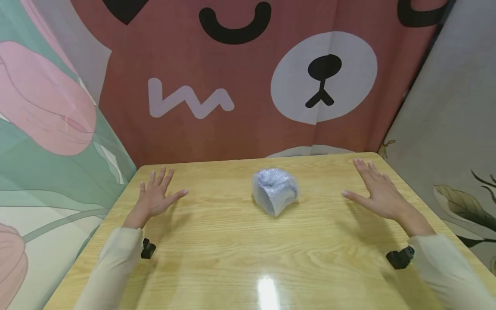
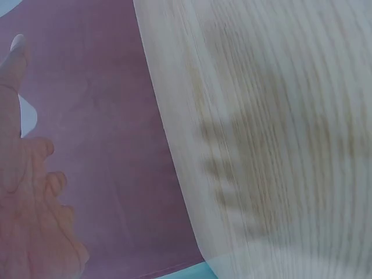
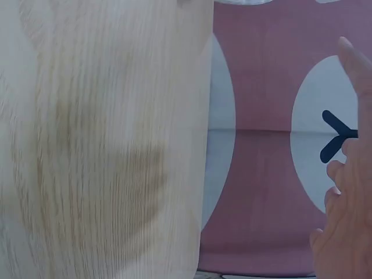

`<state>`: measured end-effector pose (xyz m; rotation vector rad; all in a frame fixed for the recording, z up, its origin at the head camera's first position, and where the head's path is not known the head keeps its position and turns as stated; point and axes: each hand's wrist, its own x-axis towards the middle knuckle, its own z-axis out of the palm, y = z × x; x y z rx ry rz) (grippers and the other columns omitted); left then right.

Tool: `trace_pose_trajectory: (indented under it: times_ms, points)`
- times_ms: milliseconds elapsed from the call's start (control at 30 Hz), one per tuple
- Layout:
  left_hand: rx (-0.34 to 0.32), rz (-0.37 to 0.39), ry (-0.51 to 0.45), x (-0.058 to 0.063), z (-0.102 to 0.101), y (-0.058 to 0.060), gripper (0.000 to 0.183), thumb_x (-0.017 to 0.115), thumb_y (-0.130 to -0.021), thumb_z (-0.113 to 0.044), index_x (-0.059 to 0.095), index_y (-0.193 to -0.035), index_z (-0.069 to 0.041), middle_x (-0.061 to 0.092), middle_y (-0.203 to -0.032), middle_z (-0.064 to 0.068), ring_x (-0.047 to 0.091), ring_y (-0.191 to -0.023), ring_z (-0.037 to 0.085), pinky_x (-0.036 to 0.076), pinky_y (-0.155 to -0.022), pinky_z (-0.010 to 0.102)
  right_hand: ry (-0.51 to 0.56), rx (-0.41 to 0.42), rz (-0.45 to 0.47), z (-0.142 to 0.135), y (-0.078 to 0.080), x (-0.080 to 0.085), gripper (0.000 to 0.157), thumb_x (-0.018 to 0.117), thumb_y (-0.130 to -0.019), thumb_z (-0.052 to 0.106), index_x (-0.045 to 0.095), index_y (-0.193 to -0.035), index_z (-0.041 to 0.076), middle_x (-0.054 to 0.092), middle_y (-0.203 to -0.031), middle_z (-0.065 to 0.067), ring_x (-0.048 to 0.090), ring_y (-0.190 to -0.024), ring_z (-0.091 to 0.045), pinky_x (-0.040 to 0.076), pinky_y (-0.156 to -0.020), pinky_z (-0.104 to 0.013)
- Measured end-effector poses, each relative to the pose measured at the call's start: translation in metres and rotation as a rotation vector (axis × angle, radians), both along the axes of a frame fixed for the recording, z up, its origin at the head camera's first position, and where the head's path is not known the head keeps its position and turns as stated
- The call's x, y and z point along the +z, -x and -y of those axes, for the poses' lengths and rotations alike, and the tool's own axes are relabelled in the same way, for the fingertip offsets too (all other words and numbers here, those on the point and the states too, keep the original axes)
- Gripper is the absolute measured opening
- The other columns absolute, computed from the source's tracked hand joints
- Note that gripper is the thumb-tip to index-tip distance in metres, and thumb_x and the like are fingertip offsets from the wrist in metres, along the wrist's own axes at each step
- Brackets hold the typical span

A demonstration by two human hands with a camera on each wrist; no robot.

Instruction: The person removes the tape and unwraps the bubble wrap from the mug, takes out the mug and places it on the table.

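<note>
A bundle in bubble wrap (image 1: 275, 189) sits near the middle of the wooden table, towards its far edge. The wrap is clear and crumpled, and what is inside is hidden. To its left, my left hand (image 1: 156, 196) is spread over the table with the thumb pointing inward, holding nothing. My right hand (image 1: 377, 191) is spread likewise on the other side, empty and apart from the bundle. Both hands cast shadows on the wood. In the wrist views, the left hand (image 2: 35, 215) and the right hand (image 3: 349, 203) show at the outer edges.
The light wooden table (image 1: 217, 249) has rounded far corners. Behind it hangs a reddish curtain (image 1: 240, 137) with a bear's face. Patterned cloth (image 1: 46, 172) with pink flowers hangs at the left, and a grey leaf-print cloth (image 1: 438, 129) at the right. Small black devices are on both wrists.
</note>
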<state>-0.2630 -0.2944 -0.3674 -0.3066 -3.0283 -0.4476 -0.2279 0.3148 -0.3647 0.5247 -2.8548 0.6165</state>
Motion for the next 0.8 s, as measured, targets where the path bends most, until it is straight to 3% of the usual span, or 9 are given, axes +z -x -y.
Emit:
trace_pose_trajectory:
  times_ms: [267, 633, 800]
  points:
    - [-0.015, -0.023, -0.060, -0.001, -0.007, 0.002, 0.096, 0.045, -0.092, -0.066, 0.005, -0.156, -0.007, -0.005, -0.160, 0.018, -0.013, -0.143, 0.039, -0.010, -0.105, 0.067, 0.141, 0.028, -0.075, 0.006, 0.000, 0.004, 0.090, 0.060, -0.096, 0.035, -0.002, -0.156, 0.012, 0.002, -0.160, -0.019, -0.004, -0.143, -0.042, 0.001, -0.108, -0.066]
    - [-0.045, -0.052, -0.162, 0.003, -0.014, 0.003, 0.091, 0.048, -0.094, -0.060, 0.009, -0.156, -0.006, -0.001, -0.160, 0.018, -0.009, -0.144, 0.039, -0.009, -0.106, 0.065, 0.211, 0.010, -0.068, 0.021, -0.005, 0.006, 0.087, 0.060, -0.096, 0.035, 0.001, -0.157, 0.016, 0.005, -0.161, -0.014, 0.004, -0.144, -0.040, 0.011, -0.103, -0.071]
    - [-0.073, -0.077, -0.208, 0.004, -0.017, 0.006, 0.087, 0.049, -0.096, -0.056, 0.010, -0.156, -0.005, 0.001, -0.160, 0.018, -0.005, -0.144, 0.039, -0.002, -0.107, 0.067, 0.244, -0.004, -0.079, 0.026, -0.005, 0.008, 0.083, 0.060, -0.097, 0.035, 0.005, -0.158, 0.019, 0.009, -0.160, -0.014, 0.010, -0.143, -0.041, 0.014, -0.105, -0.069]
